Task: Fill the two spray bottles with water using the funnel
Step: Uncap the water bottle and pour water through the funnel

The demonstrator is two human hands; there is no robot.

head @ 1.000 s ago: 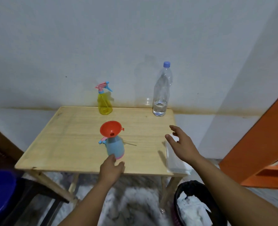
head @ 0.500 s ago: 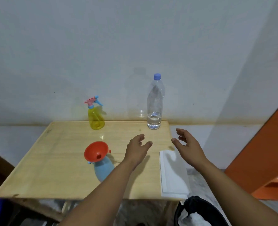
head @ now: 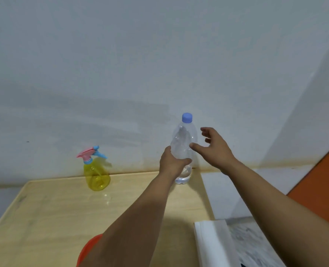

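A clear water bottle with a blue cap stands at the back of the wooden table, a little water at its bottom. My left hand wraps around its lower middle. My right hand hovers just right of the bottle, fingers spread, thumb near its side. A yellow spray bottle with a pink and blue trigger head stands at the back left. Only a sliver of the orange funnel shows under my left forearm; the blue spray bottle below it is hidden.
A folded white cloth lies on the table's right front corner. The table stands against a pale wall. An orange panel is at the right. The floor shows beyond the table's right edge.
The view has tilted up and closer. My left hand reached forward and closed around the water bottle. My right hand rose to beside the bottle's upper part.
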